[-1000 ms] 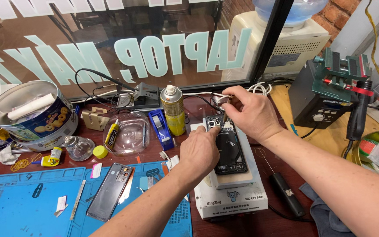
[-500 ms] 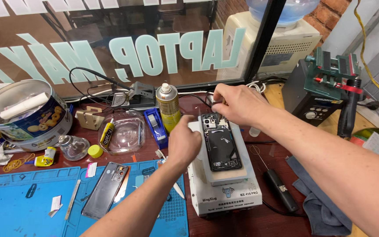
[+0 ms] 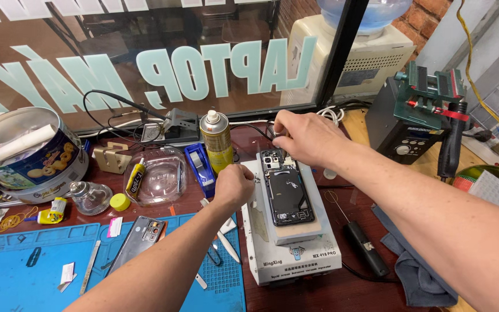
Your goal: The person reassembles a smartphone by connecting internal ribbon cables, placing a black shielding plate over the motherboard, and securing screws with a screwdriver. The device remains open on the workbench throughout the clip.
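Black and opened, the phone (image 3: 285, 193) lies face down on the white heating plate (image 3: 289, 242), beside a yellow spray can (image 3: 216, 141). Left hand (image 3: 233, 185) is curled at the phone's left edge; right hand (image 3: 304, 136) pinches at its top end, though what it grips I cannot tell.

Across the top of the frame you face a large shop window (image 3: 145, 58) with pale lettering stuck on the glass, seen in reverse, and a black frame post (image 3: 336, 55) slanting down at upper centre. Behind it, in the upper right, you see a red brick wall (image 3: 414, 20) and a pale grey wall panel (image 3: 480, 34). Your dark reddish-brown wooden bench (image 3: 371, 289) runs along the lower frame, with a lighter wooden board (image 3: 359, 124) at right. The light is even and bright, like daylight.
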